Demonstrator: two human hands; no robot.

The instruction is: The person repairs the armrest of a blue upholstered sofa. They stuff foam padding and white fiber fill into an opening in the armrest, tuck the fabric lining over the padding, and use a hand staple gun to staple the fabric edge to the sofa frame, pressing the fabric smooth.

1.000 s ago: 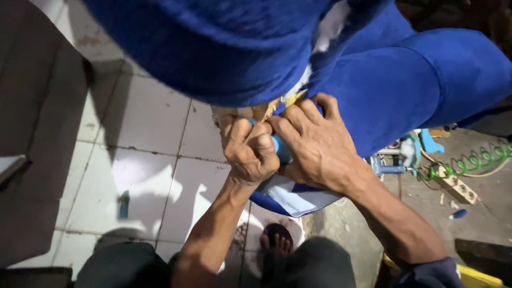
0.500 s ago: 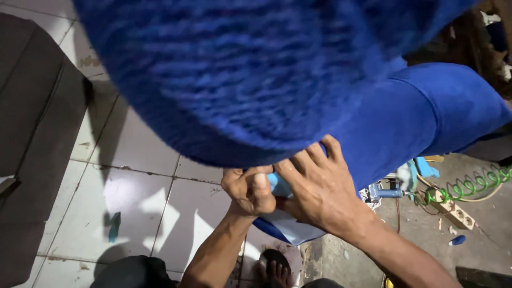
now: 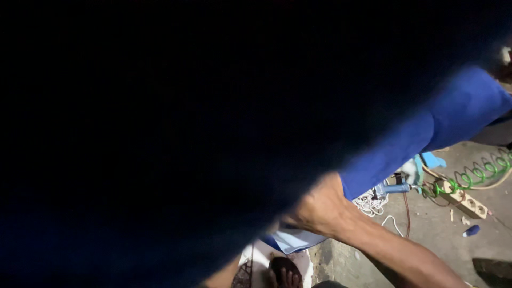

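Nearest the camera: a dark mass of blue fabric [image 3: 176,122], out of focus and nearly black, fills most of the head view and hides whatever lies under it.

Right hand [image 3: 320,208]: the back of the hand and the forearm show at lower centre, pressed up against the underside of the blue fabric. The fingers run in under the cloth and are hidden; whether they are spread, closed or gripping cannot be told. Judged from the contact, the hand is working on or into the fabric.

Left hand: only a sliver of forearm shows at the bottom edge; the hand itself is behind the cloth, its fingers out of sight.

Blue fabric, lit part [image 3: 426,133]: a padded, rounded roll of the same cloth runs up to the right, clear of the floor.

Below the hands: a pale blue-and-white folded piece [image 3: 296,240], and a bare foot in a dark sandal [image 3: 282,272] on the floor.

Farther, on the concrete floor [image 3: 426,234]: a tangle of white cord [image 3: 368,202]; a small blue-grey power tool [image 3: 392,188]; a green coiled hose [image 3: 480,176]; a beige power strip [image 3: 466,200]; a small blue cap-like object [image 3: 471,230].

Step in hand, as a judgement: handling the fabric at close range. The next move calls for getting the cloth out of the line of sight so the fingers' work can be seen.
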